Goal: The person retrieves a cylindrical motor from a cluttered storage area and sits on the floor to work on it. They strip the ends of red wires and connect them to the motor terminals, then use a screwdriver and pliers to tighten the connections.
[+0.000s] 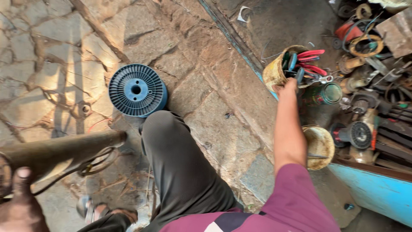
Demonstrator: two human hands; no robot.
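I sit on the stone floor (223,124) with a big blue spool (137,90) by my knee, well away from both hands. My left hand (19,202) is wrapped tight around a rusty metal bar (64,150) — my right hand (288,88) reaches to the yellow tin (274,73) of red and green pliers (310,60). It touches the tin's rim, but I cannot tell if its fingers hold anything — no tool is out yet.

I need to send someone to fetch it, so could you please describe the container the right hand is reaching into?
Start at the blue cabinet edge at lower right and follow the outstretched arm up to the right hand. It meets a worn yellowish tin tipped on the ground beside the scrap pile. Unlike the empty yellowish bowl nearer the cabinet, it is stuffed with red- and blue-handled pliers.
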